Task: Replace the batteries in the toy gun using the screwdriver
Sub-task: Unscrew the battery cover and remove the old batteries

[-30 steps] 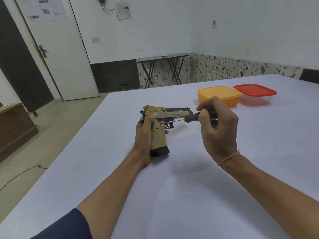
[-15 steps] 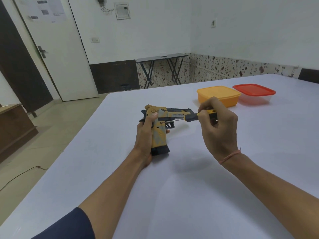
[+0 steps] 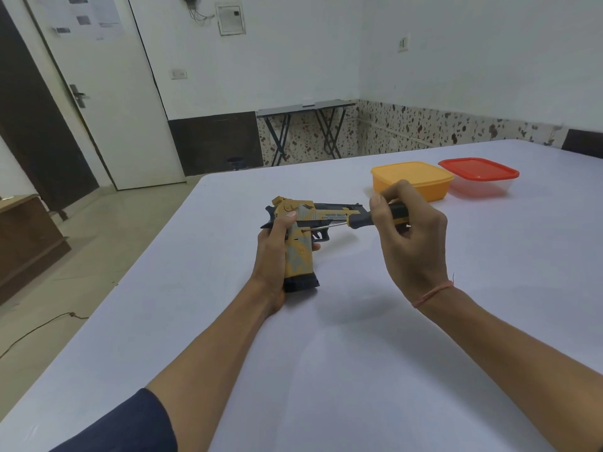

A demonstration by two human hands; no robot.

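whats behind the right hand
An orange box sits behind the right hand, which covers its near-left corner. A red-lidded box stands beside it. The orange box's contents are hidden.

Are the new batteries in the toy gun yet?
Not yet. The left hand grips the gun and the right hand holds the screwdriver, its tip against the grip. Nothing looks opened, and no batteries show, so unscrewing, swapping and closing remain.

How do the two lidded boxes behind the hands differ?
The orange box is opaque orange throughout; the red-lidded box has a clear body. The orange box is partly hidden by the right hand; the red-lidded box shows whole, farther right. Both are lidded, squarish, on the table.
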